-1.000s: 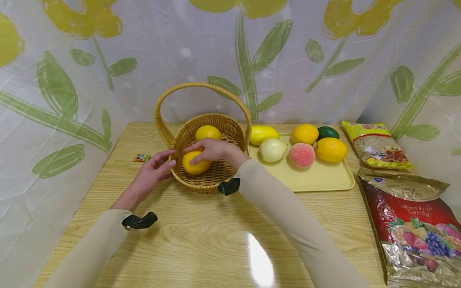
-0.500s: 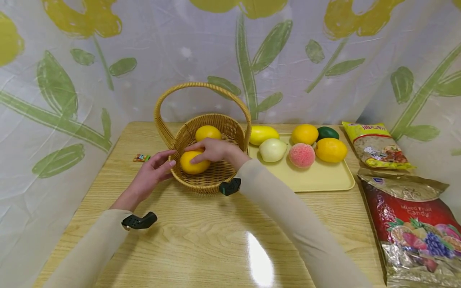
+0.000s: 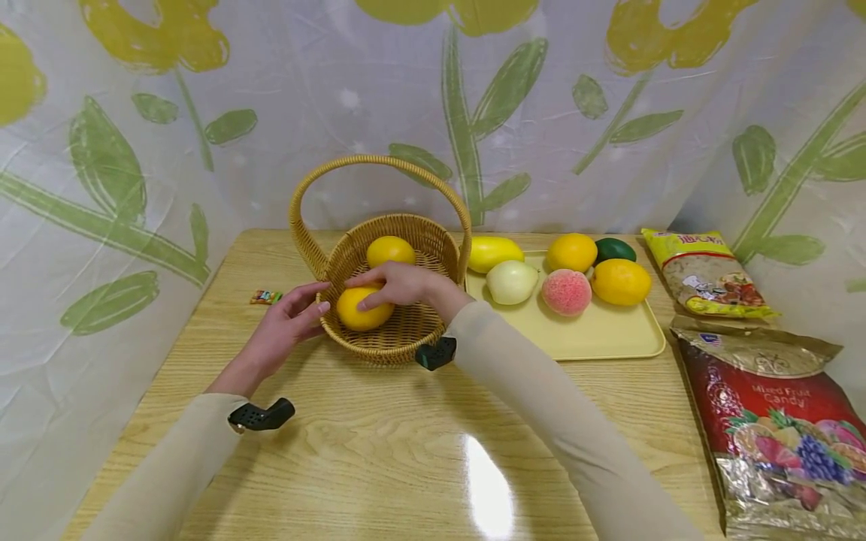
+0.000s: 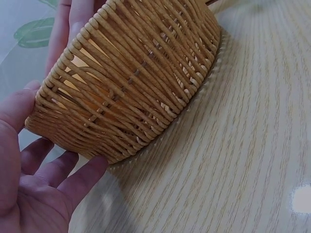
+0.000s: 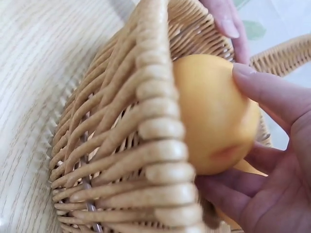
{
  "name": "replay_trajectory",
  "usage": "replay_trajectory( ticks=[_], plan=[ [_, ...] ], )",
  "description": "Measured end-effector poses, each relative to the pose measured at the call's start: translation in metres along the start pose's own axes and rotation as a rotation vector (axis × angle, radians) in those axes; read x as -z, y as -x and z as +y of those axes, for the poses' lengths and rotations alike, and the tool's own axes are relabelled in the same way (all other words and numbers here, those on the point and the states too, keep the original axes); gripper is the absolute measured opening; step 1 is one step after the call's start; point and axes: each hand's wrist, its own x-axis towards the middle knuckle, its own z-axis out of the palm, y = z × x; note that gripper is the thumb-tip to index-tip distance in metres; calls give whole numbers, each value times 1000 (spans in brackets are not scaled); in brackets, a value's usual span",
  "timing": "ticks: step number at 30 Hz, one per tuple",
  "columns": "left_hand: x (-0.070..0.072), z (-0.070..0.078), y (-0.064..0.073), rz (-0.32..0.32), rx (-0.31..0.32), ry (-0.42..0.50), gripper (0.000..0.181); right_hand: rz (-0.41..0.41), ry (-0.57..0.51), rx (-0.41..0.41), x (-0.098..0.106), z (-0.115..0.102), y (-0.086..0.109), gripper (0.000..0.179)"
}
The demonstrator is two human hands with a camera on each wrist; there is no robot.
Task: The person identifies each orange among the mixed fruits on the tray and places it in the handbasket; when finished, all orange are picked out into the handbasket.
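Note:
A woven wicker basket (image 3: 384, 356) with a tall arched handle stands on the wooden table. My left hand (image 3: 289, 324) holds its left side, the thumb at the rim and the other fingers against the outer wall in the left wrist view. Inside the basket, my right hand (image 3: 401, 284) grips a round orange-yellow fruit (image 5: 209, 114) from above, close to the left wall. The thumb lies on one side of this fruit, and the other fingers curl beneath it in the right wrist view. Behind it in the basket is a second orange-yellow fruit (image 3: 391, 249).
Right of the basket, a pale yellow tray (image 3: 595, 342) bears several fruits, including a pink fuzzy peach (image 3: 567, 292) and a pale green-white fruit (image 3: 512, 282). Two bags, a yellow one (image 3: 704, 274) and a red candy bag (image 3: 771, 421), lie farther right. A small colourful packet (image 3: 265, 297) lies left.
The held fruit has shifted slightly left inside the basket, toward its left wall, with my right hand still on it. My left hand stays in place on the basket.

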Motion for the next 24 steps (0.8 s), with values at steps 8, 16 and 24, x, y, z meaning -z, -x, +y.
replay_trajectory(
  ticks=[8,16,24],
  plan=[
    [1,-1,1,4,-3,-13,60,32,57,105,8,-8,34,51],
    [2,-3,0,12,-17,-12,59,164,82,218,2,0,103,45],
    [2,-2,1,8,-17,-25,60,311,-67,185,-11,30,178,44]
  ],
)
